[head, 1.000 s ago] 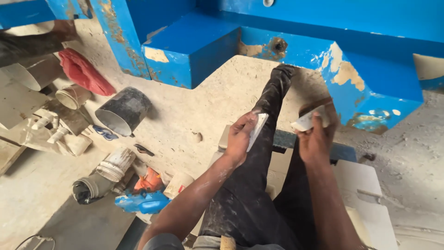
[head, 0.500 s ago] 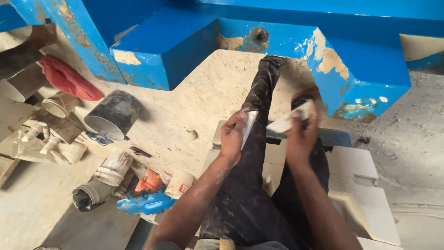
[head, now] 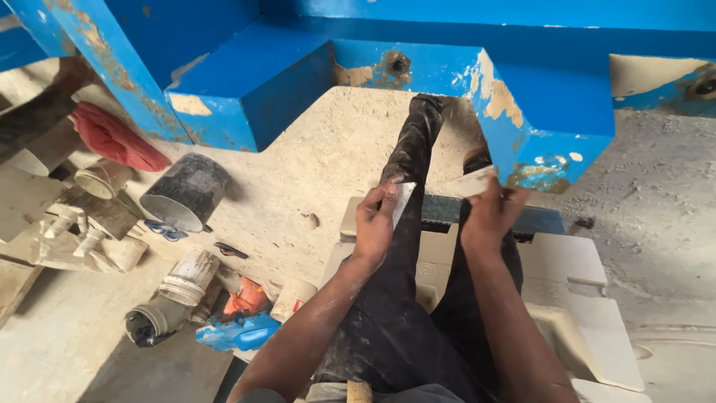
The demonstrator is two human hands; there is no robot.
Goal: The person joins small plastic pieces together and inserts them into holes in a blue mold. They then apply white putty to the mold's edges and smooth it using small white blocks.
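Here the left hand (head: 375, 222) is clenched on a small white piece (head: 403, 198) above the knee, and the right hand (head: 488, 213) grips a pale flat piece (head: 470, 183) beside the blue frame (head: 548, 112). Judging by this, firm, steady grips suit best.

The left hand (head: 375, 222) grips a small pale sheet (head: 403, 198), off-white and thin, held tilted with its upper corner pointing far and right, above the dark-trousered left leg. The right hand (head: 490, 211) pinches a second pale piece (head: 468, 183), a flat, whitish strip (possibly sanding paper; the surface is too small to tell) lying nearly level, its long edge running left to right. The two pieces sit near each other but apart, just before the dark bar.
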